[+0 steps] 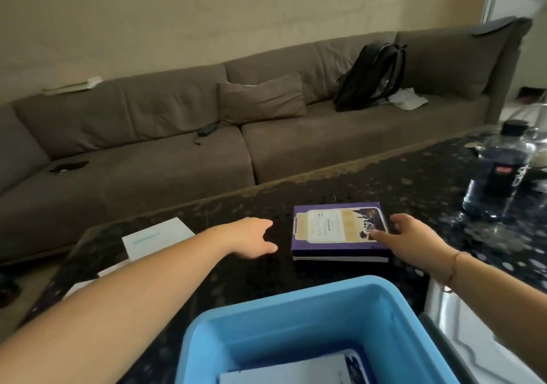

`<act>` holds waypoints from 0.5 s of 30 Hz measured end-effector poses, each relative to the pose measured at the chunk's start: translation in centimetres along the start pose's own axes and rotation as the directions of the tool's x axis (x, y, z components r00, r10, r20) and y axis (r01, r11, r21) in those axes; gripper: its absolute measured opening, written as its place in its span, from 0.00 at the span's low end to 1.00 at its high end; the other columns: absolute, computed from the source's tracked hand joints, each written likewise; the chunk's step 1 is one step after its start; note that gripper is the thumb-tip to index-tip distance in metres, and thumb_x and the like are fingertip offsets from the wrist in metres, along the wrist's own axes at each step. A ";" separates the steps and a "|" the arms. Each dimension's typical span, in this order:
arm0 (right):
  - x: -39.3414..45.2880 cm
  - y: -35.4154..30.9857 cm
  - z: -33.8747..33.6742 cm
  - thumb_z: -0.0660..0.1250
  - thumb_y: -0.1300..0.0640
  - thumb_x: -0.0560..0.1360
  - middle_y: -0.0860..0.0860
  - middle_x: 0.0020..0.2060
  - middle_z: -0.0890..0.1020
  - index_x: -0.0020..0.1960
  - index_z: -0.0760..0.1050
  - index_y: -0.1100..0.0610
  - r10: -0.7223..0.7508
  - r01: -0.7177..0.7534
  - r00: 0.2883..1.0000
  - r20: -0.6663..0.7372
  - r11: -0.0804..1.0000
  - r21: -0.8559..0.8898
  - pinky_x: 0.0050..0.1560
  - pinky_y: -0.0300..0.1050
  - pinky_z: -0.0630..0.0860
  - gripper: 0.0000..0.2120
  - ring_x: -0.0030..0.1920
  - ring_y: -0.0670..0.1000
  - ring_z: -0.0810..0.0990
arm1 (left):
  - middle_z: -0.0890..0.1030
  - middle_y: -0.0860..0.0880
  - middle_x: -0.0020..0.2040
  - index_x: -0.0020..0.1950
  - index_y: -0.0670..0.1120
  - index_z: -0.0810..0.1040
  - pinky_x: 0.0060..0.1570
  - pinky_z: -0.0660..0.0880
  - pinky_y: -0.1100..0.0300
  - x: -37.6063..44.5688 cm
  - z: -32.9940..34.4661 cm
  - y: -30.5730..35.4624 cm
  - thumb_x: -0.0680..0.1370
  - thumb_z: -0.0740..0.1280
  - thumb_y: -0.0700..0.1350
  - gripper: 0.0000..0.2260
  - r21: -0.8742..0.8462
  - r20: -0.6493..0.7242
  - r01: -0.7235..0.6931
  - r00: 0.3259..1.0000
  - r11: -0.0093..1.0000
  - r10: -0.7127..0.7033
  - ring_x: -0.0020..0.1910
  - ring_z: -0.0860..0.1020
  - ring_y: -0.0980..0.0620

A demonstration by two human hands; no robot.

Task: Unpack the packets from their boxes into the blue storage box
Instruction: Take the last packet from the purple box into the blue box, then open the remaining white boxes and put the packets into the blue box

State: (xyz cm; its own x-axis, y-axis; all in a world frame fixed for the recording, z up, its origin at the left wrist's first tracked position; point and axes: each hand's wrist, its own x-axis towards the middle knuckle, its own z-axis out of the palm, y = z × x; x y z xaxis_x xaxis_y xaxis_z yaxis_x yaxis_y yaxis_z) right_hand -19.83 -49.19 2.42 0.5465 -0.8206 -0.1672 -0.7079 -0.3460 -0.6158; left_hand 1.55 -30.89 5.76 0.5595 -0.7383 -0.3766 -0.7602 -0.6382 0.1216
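Right hand [414, 240] lies on the right end of the purple box [340, 229], fingers curled over its far right edge and thumb laid across the printed lid, so it grips that end. Under the purple box a second, flatter box [340, 258] shows as a dark and white edge, and the stack sits flat on the dark speckled table [296, 268]. Left of the purple box the left hand [251, 237] hovers just beside it without touching, fingers loosely extended toward the box and holding nothing. Nearer the camera than the purple box stands the blue storage box [204, 333], open-topped, with white packets [284, 373] lying flat on its bottom; a blue-printed piece shows beside them, too cropped to identify. Further left of the purple box, past the left hand, a white sheet of paper [157, 237] lies on the table. Right of the purple box and well apart from it, a clear water bottle [497, 176] with a dark cap stands upright. Behind the purple box, beyond the table's far edge, runs a brown sofa [177, 147] carrying a loose cushion [262, 99] and a black backpack [370, 77] leaning against its backrest.
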 end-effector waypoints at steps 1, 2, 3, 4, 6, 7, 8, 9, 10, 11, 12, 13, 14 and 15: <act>-0.7 -0.9 -0.5 0.69 0.41 0.74 0.53 0.58 0.80 0.68 0.71 0.55 -0.043 0.042 0.999 -0.022 0.998 -0.049 0.64 0.54 0.72 0.28 0.58 0.57 0.78 | 0.61 0.49 0.79 0.80 0.51 0.56 0.73 0.64 0.49 -1.2 0.0 -1.3 0.81 0.64 0.54 0.30 0.069 -0.086 0.005 0.996 0.998 0.001 0.76 0.62 0.47; -1.4 -2.0 -1.0 0.69 0.42 0.74 0.53 0.54 0.81 0.66 0.73 0.54 -0.094 0.091 0.995 -0.033 0.992 -0.086 0.64 0.54 0.72 0.25 0.57 0.57 0.78 | 0.61 0.49 0.79 0.79 0.51 0.57 0.73 0.64 0.47 -2.4 0.1 -2.7 0.80 0.64 0.55 0.30 0.133 -0.180 0.024 0.984 0.991 0.000 0.76 0.62 0.46; -2.3 -3.3 -1.5 0.69 0.43 0.74 0.51 0.52 0.80 0.65 0.74 0.53 -0.141 0.137 0.990 -0.029 0.985 -0.103 0.63 0.54 0.73 0.23 0.57 0.57 0.78 | 0.61 0.49 0.78 0.79 0.50 0.58 0.73 0.62 0.45 -3.5 0.3 -4.4 0.80 0.64 0.57 0.30 0.186 -0.263 0.060 0.965 0.981 -0.009 0.77 0.61 0.46; -3.2 -4.7 -1.9 0.69 0.45 0.75 0.50 0.51 0.79 0.65 0.74 0.52 -0.182 0.180 0.983 -0.013 0.979 -0.096 0.62 0.54 0.74 0.22 0.56 0.56 0.78 | 0.60 0.48 0.79 0.79 0.50 0.58 0.74 0.60 0.44 -4.7 0.7 -6.1 0.79 0.63 0.60 0.32 0.212 -0.320 0.114 0.946 0.971 -0.041 0.77 0.58 0.45; -5.0 -7.7 -2.2 0.69 0.46 0.75 0.49 0.57 0.79 0.66 0.73 0.51 -0.257 0.260 0.965 0.042 0.962 -0.083 0.59 0.51 0.76 0.22 0.55 0.55 0.79 | 0.55 0.47 0.80 0.79 0.50 0.56 0.74 0.55 0.40 -6.6 1.8 -9.3 0.77 0.61 0.66 0.36 0.196 -0.338 0.255 0.924 0.947 -0.179 0.78 0.53 0.43; -5.8 -9.2 -2.1 0.69 0.46 0.75 0.50 0.61 0.78 0.67 0.73 0.50 -0.299 0.306 0.951 0.079 0.947 -0.097 0.58 0.48 0.76 0.22 0.56 0.53 0.78 | 0.52 0.47 0.80 0.79 0.50 0.54 0.73 0.54 0.38 -7.5 2.4 -10.8 0.75 0.61 0.68 0.39 0.173 -0.312 0.319 0.915 0.932 -0.255 0.79 0.52 0.42; -6.5 -10.7 -1.8 0.69 0.47 0.76 0.49 0.63 0.77 0.68 0.72 0.50 -0.344 0.357 0.932 0.119 0.926 -0.120 0.58 0.45 0.74 0.22 0.59 0.52 0.77 | 0.50 0.47 0.81 0.79 0.51 0.53 0.72 0.54 0.37 -8.1 3.2 -12.2 0.74 0.60 0.70 0.40 0.148 -0.277 0.364 0.908 0.920 -0.315 0.79 0.50 0.42; -7.2 -12.1 -1.4 0.68 0.46 0.76 0.48 0.64 0.77 0.69 0.71 0.49 -0.388 0.410 0.907 0.163 0.901 -0.142 0.59 0.44 0.72 0.23 0.61 0.50 0.76 | 0.49 0.48 0.81 0.80 0.51 0.50 0.72 0.54 0.36 -8.7 3.9 -13.3 0.74 0.61 0.70 0.42 0.118 -0.246 0.387 0.904 0.914 -0.351 0.79 0.49 0.42; -7.9 -13.5 -0.9 0.68 0.46 0.76 0.47 0.65 0.76 0.69 0.71 0.48 -0.425 0.460 0.880 0.210 0.874 -0.160 0.58 0.42 0.72 0.23 0.62 0.49 0.76 | 0.47 0.48 0.81 0.80 0.52 0.48 0.72 0.54 0.36 -9.2 4.6 -14.3 0.75 0.62 0.68 0.42 0.088 -0.230 0.387 0.904 0.918 -0.360 0.79 0.48 0.42; -8.6 -14.8 -0.3 0.68 0.45 0.76 0.46 0.64 0.76 0.69 0.70 0.48 -0.455 0.503 0.853 0.255 0.846 -0.176 0.58 0.40 0.72 0.23 0.61 0.47 0.75 | 0.48 0.49 0.81 0.80 0.52 0.46 0.72 0.56 0.37 -9.6 5.2 -14.9 0.76 0.63 0.65 0.41 0.074 -0.243 0.370 0.907 0.926 -0.343 0.79 0.49 0.43; -9.1 -16.0 0.4 0.68 0.45 0.76 0.45 0.64 0.76 0.69 0.70 0.47 -0.475 0.540 0.828 0.298 0.820 -0.192 0.57 0.39 0.72 0.23 0.61 0.46 0.75 | 0.50 0.49 0.80 0.80 0.53 0.47 0.71 0.59 0.38 -9.9 5.6 -15.3 0.77 0.64 0.62 0.39 0.082 -0.283 0.347 0.907 0.934 -0.312 0.78 0.51 0.43; -9.6 -17.2 1.1 0.68 0.44 0.76 0.45 0.63 0.77 0.69 0.69 0.46 -0.484 0.567 0.805 0.342 0.797 -0.206 0.58 0.39 0.72 0.23 0.61 0.45 0.76 | 0.54 0.49 0.79 0.79 0.53 0.50 0.69 0.63 0.41 -10.2 5.8 -15.4 0.78 0.65 0.58 0.36 0.102 -0.336 0.327 0.900 0.940 -0.277 0.77 0.55 0.45; -10.0 -18.2 1.9 0.68 0.44 0.76 0.45 0.63 0.77 0.69 0.69 0.46 -0.482 0.585 0.787 0.384 0.781 -0.218 0.59 0.40 0.73 0.23 0.61 0.45 0.76 | 0.57 0.50 0.78 0.79 0.53 0.53 0.67 0.66 0.44 -10.3 6.0 -15.5 0.79 0.65 0.56 0.33 0.119 -0.381 0.313 0.891 0.942 -0.248 0.75 0.57 0.46; -10.4 -19.2 2.8 0.67 0.44 0.76 0.45 0.62 0.77 0.70 0.69 0.46 -0.471 0.596 0.772 0.426 0.769 -0.232 0.60 0.40 0.73 0.23 0.60 0.46 0.76 | 0.60 0.51 0.77 0.78 0.53 0.55 0.65 0.69 0.47 -10.5 6.2 -15.4 0.79 0.64 0.54 0.30 0.123 -0.413 0.303 0.881 0.945 -0.228 0.74 0.59 0.47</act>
State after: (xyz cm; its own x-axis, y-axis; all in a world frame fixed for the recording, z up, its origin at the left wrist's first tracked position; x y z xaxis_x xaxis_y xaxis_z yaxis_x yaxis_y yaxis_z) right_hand -10.63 -32.78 13.86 0.9462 -0.2771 -0.1674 -0.3218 -0.8606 -0.3947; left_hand 5.33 -11.99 2.17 0.8033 -0.5952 0.0201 -0.5898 -0.7997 -0.1119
